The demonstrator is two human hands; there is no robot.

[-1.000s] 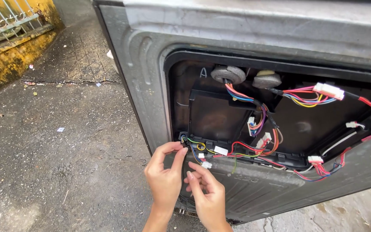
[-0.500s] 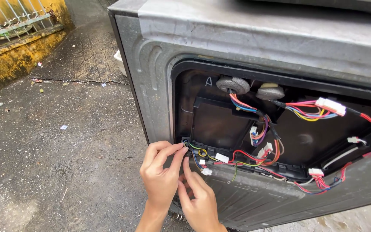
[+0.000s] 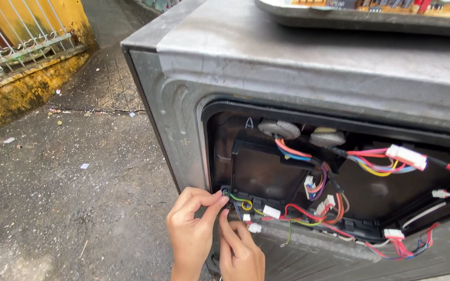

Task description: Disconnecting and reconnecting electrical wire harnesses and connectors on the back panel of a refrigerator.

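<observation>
Both hands shifted lower left since before, left hand (image 3: pixel 191 231) fingers curled, pinching wires (image 3: pixel 238 200) at the cabinet (image 3: pixel 266 67) opening's corner, right hand (image 3: pixel 240 252) fingers loosely bent, touching wires.

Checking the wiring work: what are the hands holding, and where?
Both hands pinch the thin wires at the opening's lower left corner; the exact grip is hidden.

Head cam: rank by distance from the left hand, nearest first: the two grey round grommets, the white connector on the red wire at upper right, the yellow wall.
From the left hand:
1. Grey round grommets, up and to the right, inside the opening.
2. White connector, far right in the opening.
3. Yellow wall, far upper left, across the pavement.
</observation>
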